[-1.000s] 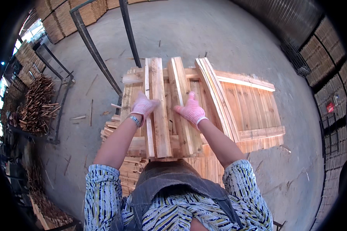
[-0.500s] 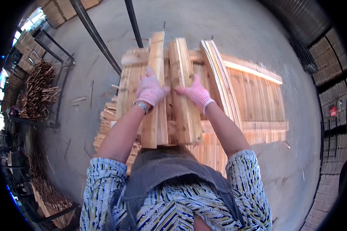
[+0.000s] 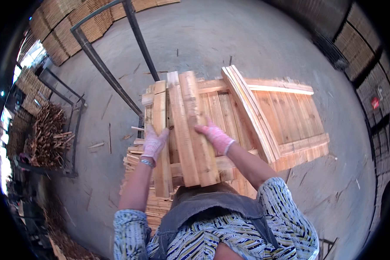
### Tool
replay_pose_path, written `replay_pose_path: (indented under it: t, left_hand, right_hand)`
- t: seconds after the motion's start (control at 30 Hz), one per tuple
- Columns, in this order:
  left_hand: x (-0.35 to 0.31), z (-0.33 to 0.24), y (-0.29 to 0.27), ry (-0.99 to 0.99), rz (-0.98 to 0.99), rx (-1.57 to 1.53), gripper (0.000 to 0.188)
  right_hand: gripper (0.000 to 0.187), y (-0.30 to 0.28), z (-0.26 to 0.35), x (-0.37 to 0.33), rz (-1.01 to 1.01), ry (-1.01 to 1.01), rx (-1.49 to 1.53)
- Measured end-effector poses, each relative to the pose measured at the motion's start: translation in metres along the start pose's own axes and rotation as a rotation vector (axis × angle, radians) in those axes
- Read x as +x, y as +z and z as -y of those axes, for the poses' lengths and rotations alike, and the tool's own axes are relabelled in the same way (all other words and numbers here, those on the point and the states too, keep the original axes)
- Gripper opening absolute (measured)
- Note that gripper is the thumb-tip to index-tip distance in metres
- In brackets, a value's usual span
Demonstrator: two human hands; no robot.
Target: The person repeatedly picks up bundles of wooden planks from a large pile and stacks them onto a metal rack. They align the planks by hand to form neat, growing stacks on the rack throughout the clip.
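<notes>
My left hand (image 3: 154, 144), in a pink-and-white glove, is closed on the left edge of a narrow wooden board (image 3: 160, 115), its thumb on top. My right hand (image 3: 216, 137), gloved alike, presses against the right edge of a pair of wooden boards (image 3: 184, 143) lying side by side, thumb over the nearer one. Its other fingers are partly hidden. A dark gap separates the left board from the pair. These boards lie lengthwise away from me, over a layer of planks (image 3: 223, 110) with cross boards.
To the right, a bundle of narrow boards (image 3: 253, 117) slants across a planked panel (image 3: 290, 112). A black metal frame (image 3: 99, 65) rises at the far left. Scrap sticks fill a rack (image 3: 52, 134) on the left. Stacked boards (image 3: 364, 26) line the right side.
My hands have moved apart, the left one outward with its board. The boards on the right now lie close together as a pair. The view has shifted, showing more floor ahead.
</notes>
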State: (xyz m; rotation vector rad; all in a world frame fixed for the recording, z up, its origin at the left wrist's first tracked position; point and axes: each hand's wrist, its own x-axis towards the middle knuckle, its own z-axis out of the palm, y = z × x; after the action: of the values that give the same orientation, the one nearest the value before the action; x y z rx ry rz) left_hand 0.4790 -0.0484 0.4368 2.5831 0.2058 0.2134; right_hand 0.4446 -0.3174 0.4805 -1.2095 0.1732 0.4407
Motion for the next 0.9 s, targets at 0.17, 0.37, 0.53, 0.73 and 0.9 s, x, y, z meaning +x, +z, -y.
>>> replay_pose_path:
  t: [0.17,0.37,0.53,0.73,0.9]
  left_hand:
    - [0.011,-0.010,-0.004,-0.217,0.370,-0.622,0.053]
    - [0.003,-0.016,-0.010,-0.313,0.448,-1.207,0.052]
    - [0.017,-0.042,-0.015,0.049,0.236,-0.120,0.094]
    - [0.004,-0.082,-0.003,0.097,0.183,0.384,0.100]
    - [0.010,-0.075,-0.017,0.146,0.186,-0.126,0.085]
  right_hand:
    - [0.106,0.043,0.006,0.003,-0.181,0.082,-0.524]
    - [0.113,0.070,0.014,0.011,-0.340,-0.057,-0.912]
    - [0.099,0.050,0.039,0.023,-0.283,-0.034,-0.995]
    - [0.068,0.057,0.010,0.018,-0.394,-0.152,-0.947]
    - [0.070,0.077,0.036,-0.012,-0.340,-0.337,-0.982]
